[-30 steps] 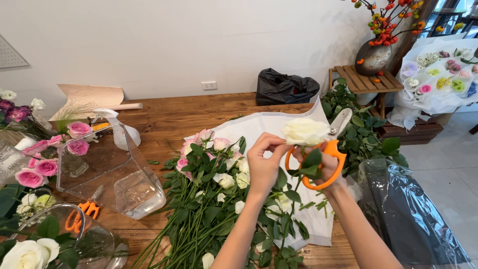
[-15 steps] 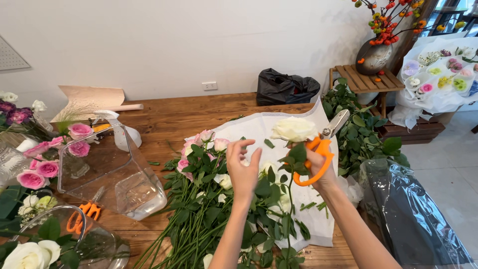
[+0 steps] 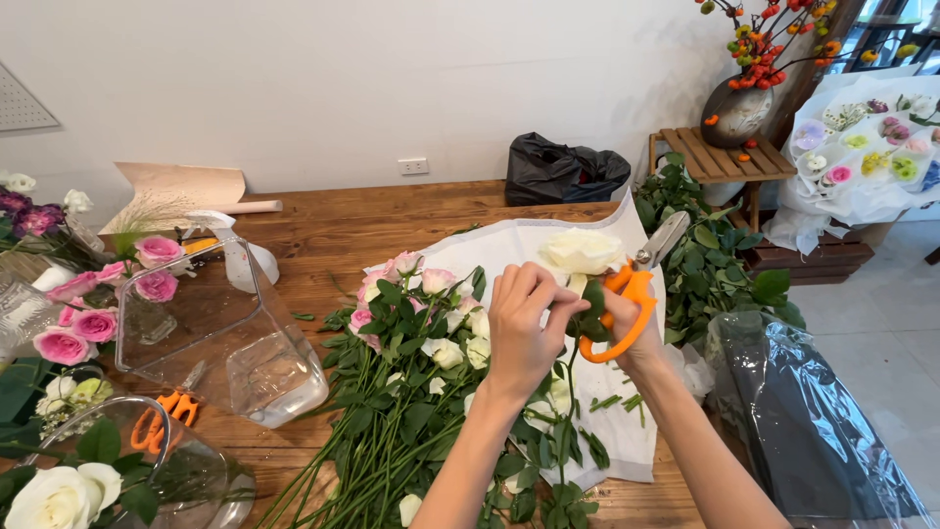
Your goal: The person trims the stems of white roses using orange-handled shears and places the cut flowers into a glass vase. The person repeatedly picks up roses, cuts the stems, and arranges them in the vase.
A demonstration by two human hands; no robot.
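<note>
**Leaf stripping beside bare blades**

Head view: the left hand is pinching the leaves just under the head of a cream rose, held upright above the white paper. The right hand is gripping the stem together with orange scissors, blades pointing up and away. A hard tug is likely to snap the neck or bruise petals; fingers sliding towards the blades risk a nick.
</note>
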